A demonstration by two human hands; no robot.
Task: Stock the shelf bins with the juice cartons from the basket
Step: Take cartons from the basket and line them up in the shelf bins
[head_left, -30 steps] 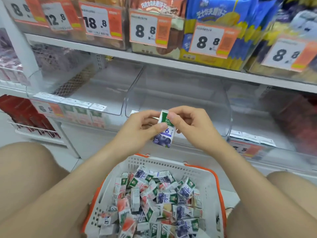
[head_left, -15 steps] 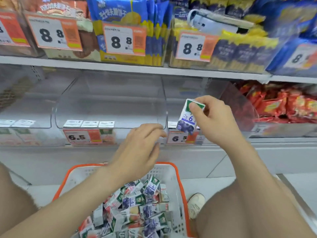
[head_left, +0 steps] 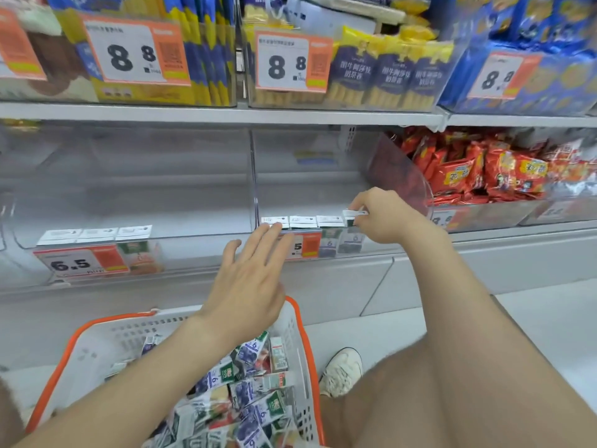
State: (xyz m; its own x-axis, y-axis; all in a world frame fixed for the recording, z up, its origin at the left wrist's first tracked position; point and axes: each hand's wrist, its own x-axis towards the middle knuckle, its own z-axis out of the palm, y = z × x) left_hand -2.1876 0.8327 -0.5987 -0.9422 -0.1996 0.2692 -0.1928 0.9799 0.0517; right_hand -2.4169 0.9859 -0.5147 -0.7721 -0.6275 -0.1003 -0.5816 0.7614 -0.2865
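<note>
My right hand (head_left: 386, 216) grips the top of a blueberry juice carton (head_left: 350, 232), which stands at the front of the right clear bin (head_left: 323, 189), at the right end of a row of three cartons (head_left: 302, 222). My left hand (head_left: 248, 279) hovers with spread fingers, holding nothing, between the basket and the bin's front. The white basket with an orange rim (head_left: 97, 347) sits low between my knees and holds several mixed juice cartons (head_left: 245, 389). The left bin (head_left: 129, 189) has three cartons (head_left: 97, 235) at its front.
Price tags reading 6.5 (head_left: 80, 263) hang on the bin fronts. Red snack packs (head_left: 478, 169) fill the bin to the right. The upper shelf (head_left: 226, 113) carries blue and yellow packs with 8.8 tags. My white shoe (head_left: 342, 371) rests on the floor beside the basket.
My right hand has lowered the blueberry carton into the right bin beside the row. My left hand has opened and risen toward the bin front. The view has shifted right.
</note>
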